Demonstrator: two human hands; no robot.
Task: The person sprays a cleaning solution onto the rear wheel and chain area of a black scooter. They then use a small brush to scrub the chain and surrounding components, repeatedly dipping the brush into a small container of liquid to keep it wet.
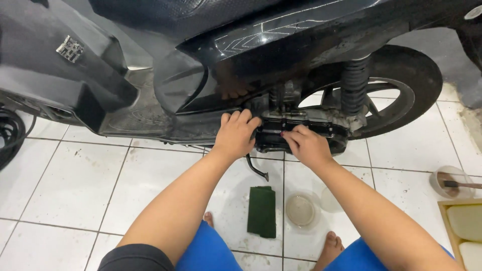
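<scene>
A black scooter stands on white floor tiles, its rear wheel at the right. Low on its side sits a black engine cover under the rear shock spring. My left hand rests on the left end of that cover, fingers curled over its top edge. My right hand presses on the cover's middle, fingers bent against it. Whether either hand holds a small part is hidden by the fingers. The side stand hangs below the hands.
On the tiles between my feet lie a folded dark green cloth and a round clear lid. At the right stand a small bowl with a brush and a wooden tray. A tyre shows at the far left.
</scene>
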